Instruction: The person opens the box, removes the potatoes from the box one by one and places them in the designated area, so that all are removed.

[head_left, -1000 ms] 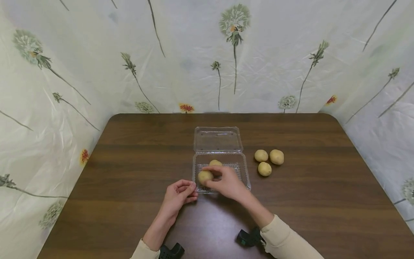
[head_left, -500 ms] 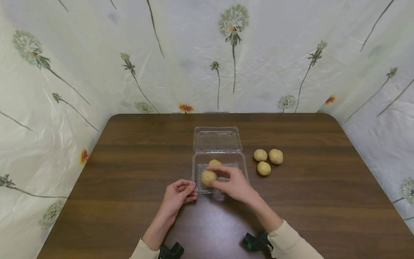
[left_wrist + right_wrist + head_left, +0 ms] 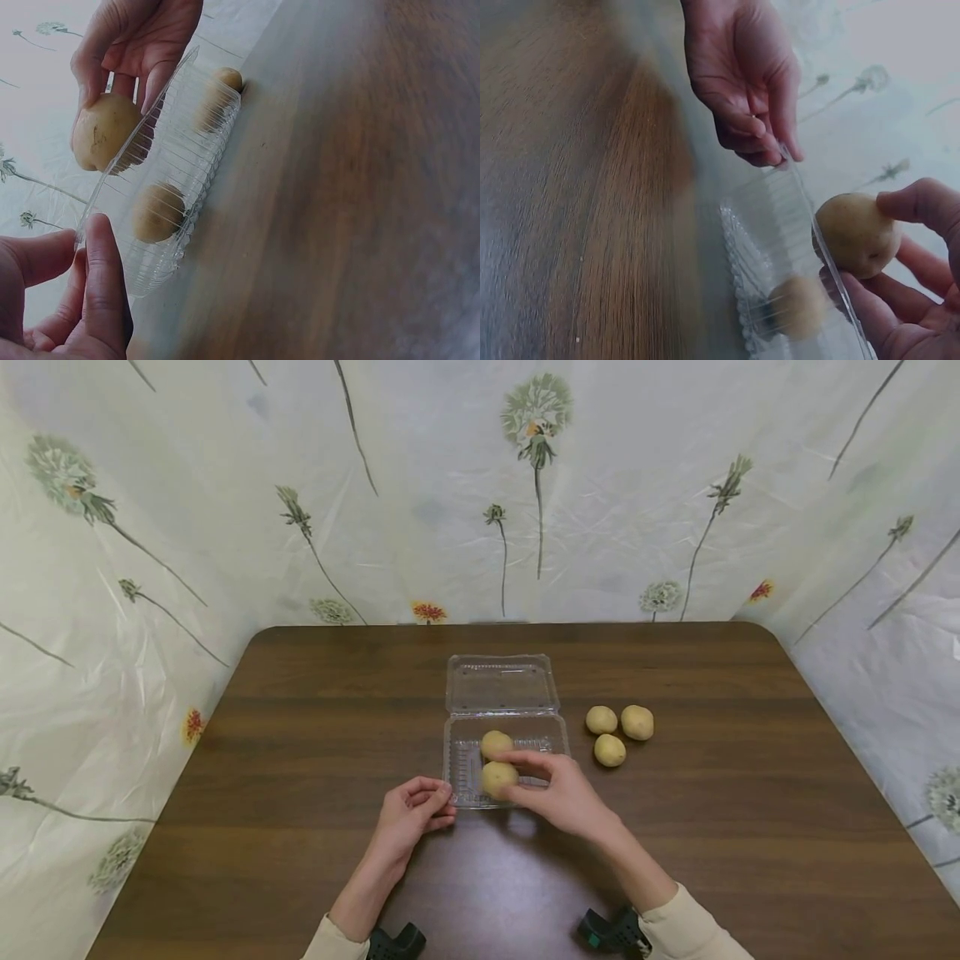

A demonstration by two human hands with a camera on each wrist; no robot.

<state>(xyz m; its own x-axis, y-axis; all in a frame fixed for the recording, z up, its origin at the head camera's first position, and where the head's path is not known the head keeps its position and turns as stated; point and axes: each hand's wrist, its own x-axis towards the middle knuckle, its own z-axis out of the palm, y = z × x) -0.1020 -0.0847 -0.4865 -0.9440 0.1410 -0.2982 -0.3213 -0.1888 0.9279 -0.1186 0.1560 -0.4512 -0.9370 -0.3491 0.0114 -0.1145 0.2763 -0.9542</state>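
Note:
A clear plastic clamshell container (image 3: pixel 467 768) lies with its lid (image 3: pixel 501 683) folded back, away from the person. My left hand (image 3: pixel 414 814) pinches the near left corner of its rim between thumb and fingers. With thumb and fingertips, my right hand (image 3: pixel 558 793) holds a potato (image 3: pixel 498 779). In both wrist views this held potato (image 3: pixel 109 133) is at rim height, above the container floor. A second potato (image 3: pixel 496 744) sits inside the container, partly behind the right hand's fingers; the right wrist view shows this potato (image 3: pixel 799 306) through the clear wall.
To the right of the container, three loose potatoes (image 3: pixel 610 750) are grouped on the brown wooden table (image 3: pixel 315 718). A flower-printed sheet (image 3: pixel 420 485) hangs behind and at both sides of the table. Dark wrist devices (image 3: pixel 615 931) are on both forearms.
My right hand has moved right with the potato, from the container's left part towards its middle. More of the second potato shows. My left hand stays at the corner.

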